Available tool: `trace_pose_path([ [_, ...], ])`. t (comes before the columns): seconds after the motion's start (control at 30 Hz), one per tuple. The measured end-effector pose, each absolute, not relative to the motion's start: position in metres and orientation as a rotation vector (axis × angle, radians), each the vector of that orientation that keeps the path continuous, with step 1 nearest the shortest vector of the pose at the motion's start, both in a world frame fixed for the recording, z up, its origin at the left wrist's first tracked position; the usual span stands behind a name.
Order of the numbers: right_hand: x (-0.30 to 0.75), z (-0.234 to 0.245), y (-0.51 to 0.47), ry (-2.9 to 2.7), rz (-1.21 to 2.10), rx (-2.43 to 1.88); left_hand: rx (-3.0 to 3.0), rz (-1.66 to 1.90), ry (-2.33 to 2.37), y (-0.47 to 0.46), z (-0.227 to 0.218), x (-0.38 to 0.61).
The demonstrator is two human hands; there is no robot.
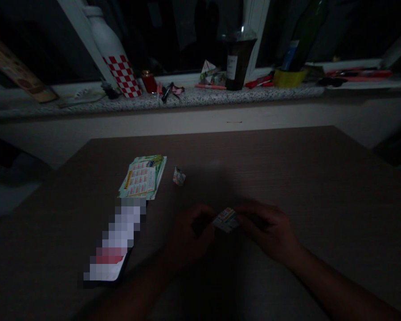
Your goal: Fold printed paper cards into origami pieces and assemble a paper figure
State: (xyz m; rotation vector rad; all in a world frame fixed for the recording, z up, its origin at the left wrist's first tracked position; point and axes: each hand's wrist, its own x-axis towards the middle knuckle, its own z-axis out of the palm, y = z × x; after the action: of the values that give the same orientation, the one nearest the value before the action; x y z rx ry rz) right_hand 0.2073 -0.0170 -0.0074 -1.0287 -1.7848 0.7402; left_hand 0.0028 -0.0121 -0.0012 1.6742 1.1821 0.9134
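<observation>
Low over the brown table (287, 169), my left hand (190, 236) and my right hand (270, 229) meet at a small printed piece of paper (225, 219). Each hand pinches one side of it with curled fingers. A tiny folded paper shape (179, 176) lies on the table beyond my hands. Left of that shape is a small stack of printed calendar sheets (143, 177). The scene is dim and the paper's fold cannot be made out.
A phone with a blurred screen (115, 243) lies left of my left hand. Behind the table runs a speckled window sill (194, 99) with a white checked bottle (115, 58), a dark bottle (238, 58), a yellow tape roll (289, 78), pens and scraps.
</observation>
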Motion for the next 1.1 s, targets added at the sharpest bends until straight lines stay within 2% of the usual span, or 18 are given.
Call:
trace_pose_path([
  [0.37, 0.205, -0.010, -0.017, -1.912, 0.666, -0.880, 1.917, 1.087, 1.053, -0.012, 0.005, 0.008],
  [0.83, 0.192, 0.000, -0.020, -1.910, 0.542, -0.876, 2.261, 1.064, 0.823, -0.017, 0.001, 0.017],
  [1.1, 0.199, 0.004, -0.018, -1.892, 0.500, -0.925, 2.094, 1.222, 0.968, -0.018, 0.006, 0.010],
])
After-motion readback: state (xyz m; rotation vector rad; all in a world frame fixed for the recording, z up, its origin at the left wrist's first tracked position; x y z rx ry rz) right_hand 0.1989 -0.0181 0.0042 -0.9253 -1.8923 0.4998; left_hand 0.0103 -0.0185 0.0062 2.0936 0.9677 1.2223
